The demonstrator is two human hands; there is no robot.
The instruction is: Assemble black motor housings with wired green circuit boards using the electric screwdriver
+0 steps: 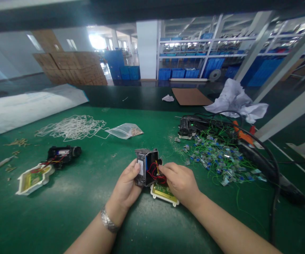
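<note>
A small black device housing (143,168) is held just above the green tabletop (89,225), near the middle of the view and between the two hands. It is gripped at its left side by the left hand (127,181), with the thumb laid over the pale label and the fingers wrapped behind and beneath. The open side of the housing is turned toward the right hand (180,181), and this is the relation that matters: the red and yellow wires (156,173) in that opening lie directly to the left of the right fingertips, so they are reached more nearly by the right hand than by the left.

The right fingers are bunched at the wires; whether one is pinched or only touched cannot be told. The longer front edge of the white-rimmed circuit-board cover (165,196) is slanted down to the right, below the housing and partly hidden by the right hand.

Well to the left, a second black housing (62,155) is joined by wires to another white cover (33,180). To the right, green-wired clear pieces (218,158) are heaped.
</note>
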